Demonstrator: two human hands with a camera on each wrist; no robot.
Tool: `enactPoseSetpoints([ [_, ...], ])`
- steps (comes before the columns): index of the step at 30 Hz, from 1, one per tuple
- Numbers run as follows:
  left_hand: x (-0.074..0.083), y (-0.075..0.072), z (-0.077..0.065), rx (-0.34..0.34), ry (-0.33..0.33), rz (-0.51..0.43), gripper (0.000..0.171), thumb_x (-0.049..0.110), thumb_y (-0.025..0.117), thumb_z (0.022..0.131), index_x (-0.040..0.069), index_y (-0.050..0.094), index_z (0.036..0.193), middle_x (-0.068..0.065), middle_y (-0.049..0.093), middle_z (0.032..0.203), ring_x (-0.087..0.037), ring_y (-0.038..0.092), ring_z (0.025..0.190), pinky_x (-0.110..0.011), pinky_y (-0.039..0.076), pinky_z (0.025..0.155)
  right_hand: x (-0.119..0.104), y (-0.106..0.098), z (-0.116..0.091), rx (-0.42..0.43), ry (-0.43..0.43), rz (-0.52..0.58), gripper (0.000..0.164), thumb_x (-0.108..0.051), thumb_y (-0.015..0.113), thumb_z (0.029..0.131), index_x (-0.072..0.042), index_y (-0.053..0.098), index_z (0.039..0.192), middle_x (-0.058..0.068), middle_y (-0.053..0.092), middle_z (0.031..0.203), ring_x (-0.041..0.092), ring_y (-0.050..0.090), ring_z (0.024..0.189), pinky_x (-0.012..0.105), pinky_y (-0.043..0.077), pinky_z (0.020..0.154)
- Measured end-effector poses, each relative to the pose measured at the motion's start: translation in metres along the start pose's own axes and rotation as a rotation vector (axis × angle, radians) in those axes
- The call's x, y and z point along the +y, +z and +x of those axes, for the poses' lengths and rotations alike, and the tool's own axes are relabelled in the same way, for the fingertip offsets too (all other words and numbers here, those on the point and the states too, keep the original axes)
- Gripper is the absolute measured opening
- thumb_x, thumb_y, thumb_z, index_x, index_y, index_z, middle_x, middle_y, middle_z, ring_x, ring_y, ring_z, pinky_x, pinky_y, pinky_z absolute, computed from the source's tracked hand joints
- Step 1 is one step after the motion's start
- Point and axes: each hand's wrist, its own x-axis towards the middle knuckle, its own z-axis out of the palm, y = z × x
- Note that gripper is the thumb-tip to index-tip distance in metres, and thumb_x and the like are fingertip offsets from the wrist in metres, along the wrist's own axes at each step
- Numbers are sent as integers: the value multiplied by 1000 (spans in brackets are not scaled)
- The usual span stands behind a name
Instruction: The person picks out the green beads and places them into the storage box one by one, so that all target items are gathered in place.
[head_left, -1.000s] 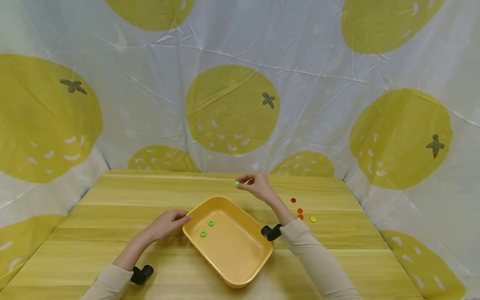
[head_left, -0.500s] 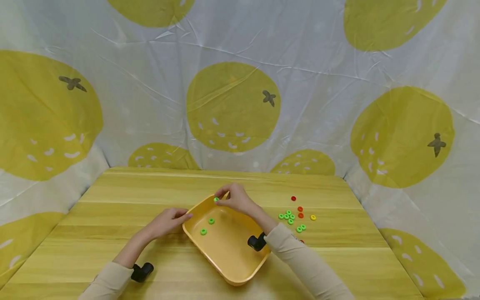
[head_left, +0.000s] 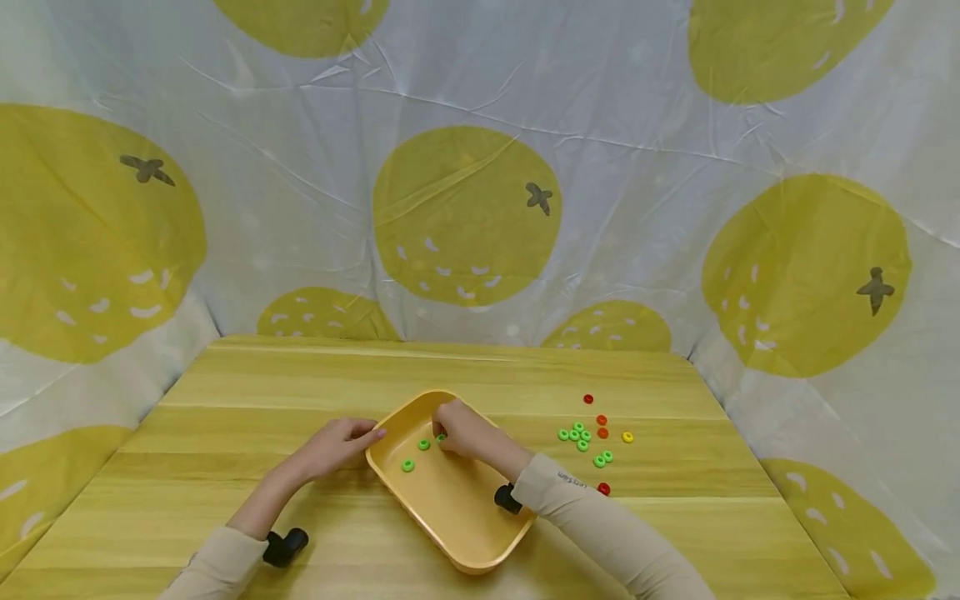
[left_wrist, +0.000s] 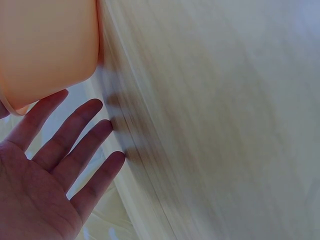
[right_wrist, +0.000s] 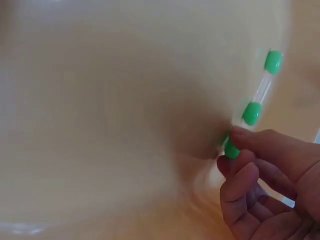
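Green ring (right_wrist: 231, 150) pinched at the wall of an orange basin (head_left: 457, 533)

Beige sleeves come in from the near side, the left sleeve (head_left: 221, 562) and the right sleeve (head_left: 600, 525), each with a black wrist device (head_left: 285, 547) at the cuff. The basin sits skewed on the worktop (head_left: 337, 533), its near corner closer to the person than either hand; its floor runs from that corner up to the right hand (head_left: 467, 429). The right forearm crosses above the basin's right rim, which limits movement on that side.

The left hand (head_left: 333, 446) holds the rim at the basin's left corner, thumb over the edge, forefinger against the outer wall, the other fingers spread wide. Left of it the wood stretches out to the worktop's side edge.

The right hand is narrow, thumb and fingertips closed round the green ring. Two loose green rings (head_left: 423, 444) lie between the hands, in a row with it along the foot of the basin's short wall.

Right of the right hand, outside the basin, lie a red ring (head_left: 603, 489) just beyond the sleeve, seven more green rings (head_left: 573, 435), a yellow ring (head_left: 627, 437), two orange rings (head_left: 602, 420) and a farther red one. Past both hands runs the worktop's far edge, with a fruit-printed curtain (head_left: 630, 225) behind.
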Motion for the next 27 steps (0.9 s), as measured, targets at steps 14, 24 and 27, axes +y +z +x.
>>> enactPoseSetpoints([
  [14, -1, 2, 0, 12, -12, 12, 38, 41, 43, 99, 14, 68, 110, 3, 72, 94, -19, 65, 99, -42, 49, 85, 2, -1, -3, 14, -12, 2, 6, 2, 67, 80, -2, 71, 83, 7, 66, 76, 7, 42, 59, 15, 37, 56],
  [24, -3, 2, 1, -3, -10, 4, 38, 40, 43, 99, 13, 68, 110, 3, 72, 93, -17, 65, 96, -36, 49, 83, -1, -25, -3, 81, -28, 127, 13, -8, 69, 84, -2, 71, 95, 8, 70, 89, 13, 61, 78, 18, 47, 69],
  [27, -4, 2, 1, -3, -14, -2, 39, 41, 43, 99, 13, 67, 110, 3, 72, 94, -19, 65, 98, -39, 49, 85, 2, -36, -4, 116, -38, 246, 14, -7, 68, 85, 0, 71, 96, 9, 70, 89, 17, 63, 77, 17, 47, 66],
])
